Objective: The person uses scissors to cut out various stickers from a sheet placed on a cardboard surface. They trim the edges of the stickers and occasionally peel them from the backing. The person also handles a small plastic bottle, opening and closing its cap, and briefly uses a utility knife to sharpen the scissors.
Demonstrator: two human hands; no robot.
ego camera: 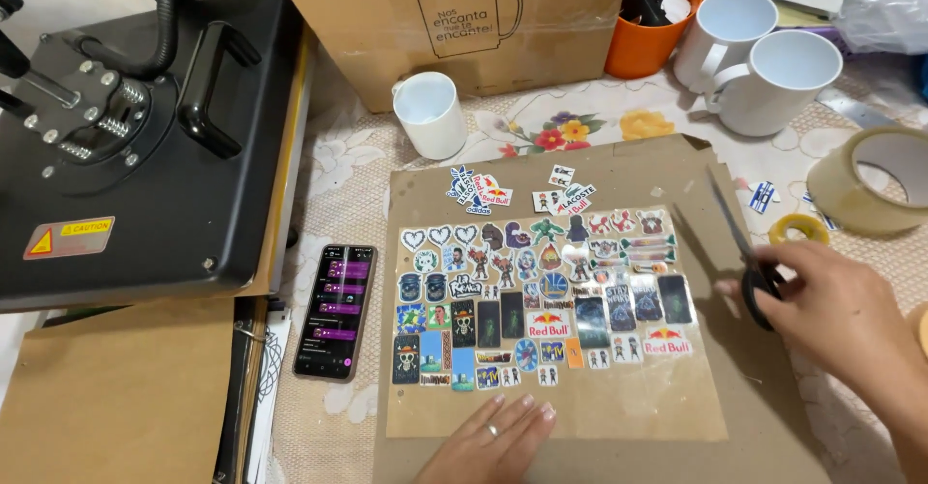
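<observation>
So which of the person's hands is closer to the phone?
Left. The left hand rests flat on the brown sheet, just right of the phone. The right hand, holding scissors, is far across the stickers.

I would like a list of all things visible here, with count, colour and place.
stickers: many, multicoloured, in rows on cardboard sheet
cardboard sheet: one, brown, centre
scissors: one, black handles, right
phone: one, black, screen lit, left of sheet
heat press: one, black, upper left
mugs: three, white, top
orange cup: one, top
paper bag: one, brown, top
tape rolls: two, clear and yellow, right
left hand: flat on sheet, ring
right hand: holding scissors
</observation>
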